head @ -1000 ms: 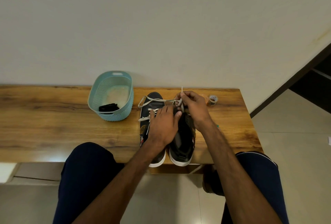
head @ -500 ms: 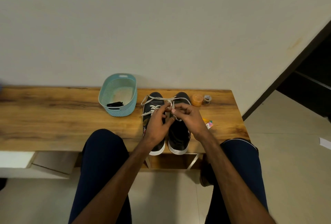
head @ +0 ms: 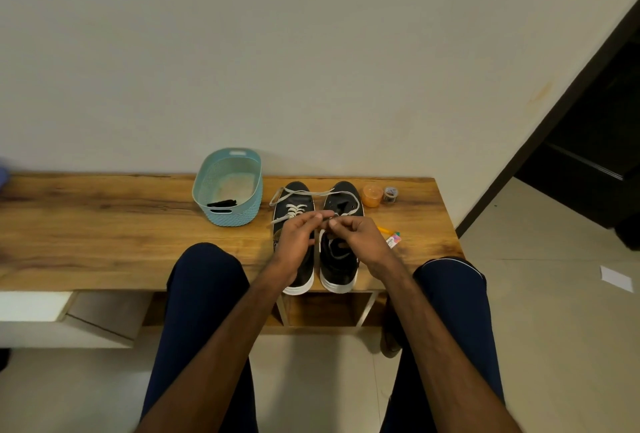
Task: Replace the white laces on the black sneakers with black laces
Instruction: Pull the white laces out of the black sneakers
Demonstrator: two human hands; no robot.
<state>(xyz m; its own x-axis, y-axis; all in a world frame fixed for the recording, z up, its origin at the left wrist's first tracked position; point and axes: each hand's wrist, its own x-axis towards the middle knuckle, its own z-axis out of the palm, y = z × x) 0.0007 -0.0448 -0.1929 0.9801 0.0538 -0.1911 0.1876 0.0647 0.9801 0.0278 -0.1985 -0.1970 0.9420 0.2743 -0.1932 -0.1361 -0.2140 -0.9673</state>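
Note:
Two black sneakers with white soles stand side by side on the wooden bench (head: 104,224), toes toward the wall. The left sneaker (head: 294,197) still has white laces crossed over its tongue. The right sneaker (head: 341,259) has a loose white lace (head: 353,207) looping over its toe and across to the other shoe. My left hand (head: 298,235) and my right hand (head: 356,235) meet above the right sneaker, both pinching the white lace between fingertips. Black laces (head: 221,204) lie in the teal basket (head: 207,183).
An orange-lidded jar (head: 372,195) and a small clear container (head: 391,194) stand by the wall right of the shoes. A small colourful packet (head: 394,240) lies beside my right hand. My knees are close to the bench's front edge. A doorway opens at the right.
My view has pulled back and shifted. Both hands came nearer me along the right sneaker and now pinch the lace together. More lace lies loose over the toes.

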